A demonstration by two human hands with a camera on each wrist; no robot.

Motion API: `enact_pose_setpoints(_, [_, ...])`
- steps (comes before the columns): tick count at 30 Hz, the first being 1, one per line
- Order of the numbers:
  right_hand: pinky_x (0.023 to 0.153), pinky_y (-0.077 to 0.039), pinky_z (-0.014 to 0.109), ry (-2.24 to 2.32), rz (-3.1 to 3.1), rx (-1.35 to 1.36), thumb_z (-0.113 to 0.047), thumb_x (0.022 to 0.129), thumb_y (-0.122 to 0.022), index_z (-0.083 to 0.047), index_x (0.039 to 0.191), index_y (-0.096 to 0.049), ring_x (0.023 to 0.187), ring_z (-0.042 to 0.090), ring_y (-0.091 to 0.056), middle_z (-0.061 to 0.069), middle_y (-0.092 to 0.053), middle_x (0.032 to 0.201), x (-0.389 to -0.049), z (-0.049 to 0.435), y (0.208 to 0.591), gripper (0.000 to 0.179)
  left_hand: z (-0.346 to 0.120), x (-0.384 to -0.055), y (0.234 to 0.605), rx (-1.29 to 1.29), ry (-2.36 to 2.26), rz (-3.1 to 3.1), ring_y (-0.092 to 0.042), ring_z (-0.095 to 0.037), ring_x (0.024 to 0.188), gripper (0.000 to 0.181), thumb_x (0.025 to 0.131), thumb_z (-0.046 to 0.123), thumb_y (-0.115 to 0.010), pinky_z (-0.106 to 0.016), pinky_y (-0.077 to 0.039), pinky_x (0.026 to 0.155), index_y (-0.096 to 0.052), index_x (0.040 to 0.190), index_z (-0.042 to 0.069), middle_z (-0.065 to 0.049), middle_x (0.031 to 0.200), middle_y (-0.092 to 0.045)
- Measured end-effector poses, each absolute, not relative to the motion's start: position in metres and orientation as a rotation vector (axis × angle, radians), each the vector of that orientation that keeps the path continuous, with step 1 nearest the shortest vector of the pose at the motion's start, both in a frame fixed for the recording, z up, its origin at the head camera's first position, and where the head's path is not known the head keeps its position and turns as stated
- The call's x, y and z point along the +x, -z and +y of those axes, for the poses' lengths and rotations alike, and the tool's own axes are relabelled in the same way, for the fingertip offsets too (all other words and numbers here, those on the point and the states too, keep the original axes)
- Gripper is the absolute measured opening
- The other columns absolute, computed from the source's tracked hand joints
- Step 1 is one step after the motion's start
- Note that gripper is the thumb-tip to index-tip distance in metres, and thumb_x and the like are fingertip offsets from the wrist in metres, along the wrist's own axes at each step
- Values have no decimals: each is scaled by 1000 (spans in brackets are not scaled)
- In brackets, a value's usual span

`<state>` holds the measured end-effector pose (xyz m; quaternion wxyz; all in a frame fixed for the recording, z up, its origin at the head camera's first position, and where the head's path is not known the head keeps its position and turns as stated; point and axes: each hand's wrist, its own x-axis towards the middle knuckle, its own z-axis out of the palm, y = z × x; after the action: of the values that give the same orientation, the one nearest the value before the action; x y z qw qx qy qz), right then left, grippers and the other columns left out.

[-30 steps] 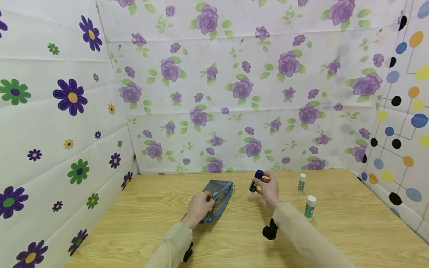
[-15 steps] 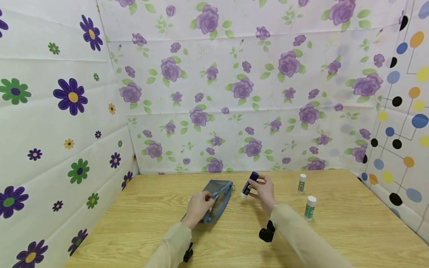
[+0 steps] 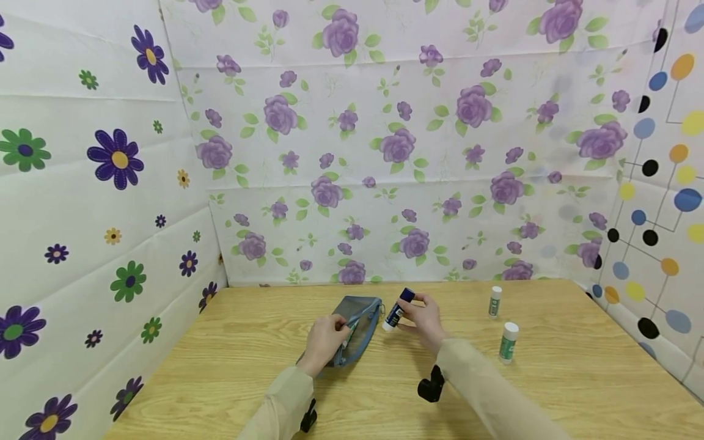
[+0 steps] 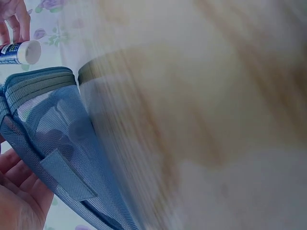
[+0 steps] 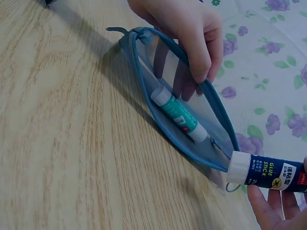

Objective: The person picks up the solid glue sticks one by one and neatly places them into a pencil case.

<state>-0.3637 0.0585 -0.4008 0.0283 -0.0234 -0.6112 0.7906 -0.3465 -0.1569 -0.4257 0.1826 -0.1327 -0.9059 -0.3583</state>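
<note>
A blue mesh zipper pouch [image 3: 360, 348] lies on the table, its mouth spread apart. My left hand [image 3: 324, 342] pinches the pouch's rim between thumb and fingers. Inside it, a green glue stick with white ends [image 5: 180, 115] shows in the right wrist view. My right hand [image 3: 425, 318] grips a dark blue glue stick [image 3: 398, 310], tilted with its white end down toward the pouch. In the right wrist view that white end overlaps the corner of the pouch's opening. The left wrist view shows the pouch's mesh side and fabric tab [image 4: 68, 175] close up.
Two green glue sticks with white caps stand upright at the right: a smaller one [image 3: 495, 302] farther back and a larger one [image 3: 508, 342] nearer. The wood-grain table [image 3: 247, 318] meets flower-printed cloth walls [image 3: 308, 232] at its back and sides.
My right hand has moved left with the dark blue glue stick, bringing it beside the pouch and tilting it more. My left hand stays on the pouch's rim.
</note>
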Motion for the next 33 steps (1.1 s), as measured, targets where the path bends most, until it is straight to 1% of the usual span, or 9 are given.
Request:
enact_pose_setpoints(8, [78, -43, 51, -2520, -1874, -67, -5, 88, -57, 7, 120, -34, 100, 42, -52, 31, -51, 110, -359, 48, 402, 41, -159, -346, 427, -378, 1011, -2543, -51, -8, 55, 11, 82, 5, -60, -25, -42, 50, -68, 88, -1, 0, 70, -59])
enact_pose_setpoints(14, [79, -42, 51, -2536, -1901, -51, -6, 89, -57, 7, 121, -33, 100, 42, -52, 32, -49, 113, -356, 42, 402, 42, -159, -345, 427, -375, 1022, -2528, -52, -9, 56, 11, 82, 4, -60, -25, -43, 51, -68, 88, -1, 0, 71, -59])
enact_pose_setpoints(17, [79, -41, 52, -2546, -1914, -48, -5, 88, -58, 7, 121, -35, 97, 40, -54, 30, -50, 111, -356, 39, 402, 42, -159, -346, 428, -359, 1017, -2530, -52, -8, 56, 11, 81, 4, -61, -25, -43, 51, -68, 87, 0, 1, 70, -59])
enact_pose_setpoints(18, [77, -43, 51, -2566, -1896, 8, -6, 86, -60, 7, 119, -36, 94, 38, -55, 29, -51, 109, -361, 41, 409, 43, -159, -346, 428, -353, 1013, -2531, -52, -8, 56, 11, 81, 4, -61, -25, -43, 51, -68, 87, 0, 1, 70, -59])
enact_pose_setpoints(21, [77, -43, 51, -2573, -1907, 3, -5, 86, -61, 8, 118, -36, 90, 37, -57, 28, -52, 107, -360, 39, 410, 43, -158, -346, 428, -348, 1013, -2530, -52, -8, 56, 10, 80, 4, -62, -25, -43, 51, -68, 87, 0, 1, 69, -59])
enact_pose_setpoints(24, [77, -43, 51, -2585, -1917, -13, -6, 86, -61, 8, 120, -35, 90, 37, -56, 29, -52, 107, -359, 37, 411, 45, -158, -346, 429, -360, 1014, -2522, -52, -9, 56, 10, 79, 3, -62, -26, -43, 51, -68, 86, 0, 1, 69, -59])
enact_pose_setpoints(25, [81, -40, 52, -2575, -1943, -65, -6, 88, -58, 10, 122, -32, 93, 38, -55, 30, -50, 109, -353, 33, 404, 45, -158, -346, 429, -361, 1017, -2522, -52, -9, 56, 10, 79, 4, -61, -26, -43, 51, -68, 86, 0, 1, 69, -59])
enact_pose_setpoints(28, [80, -41, 50, -2603, -1948, -72, -6, 88, -57, 10, 124, -31, 96, 39, -53, 30, -49, 111, -353, 31, 406, 48, -158, -347, 429, -366, 1018, -2524, -52, -9, 57, 11, 80, 4, -61, -25, -43, 52, -68, 86, 0, 1, 70, -59])
enact_pose_setpoints(33, [79, -42, 50, -2622, -1958, -79, -5, 88, -57, 11, 127, -28, 95, 41, -52, 31, -48, 110, -352, 26, 407, 51, -158, -348, 428, -373, 1030, -2529, -52, -9, 57, 11, 80, 5, -60, -26, -43, 51, -68, 87, 1, 1, 70, -59])
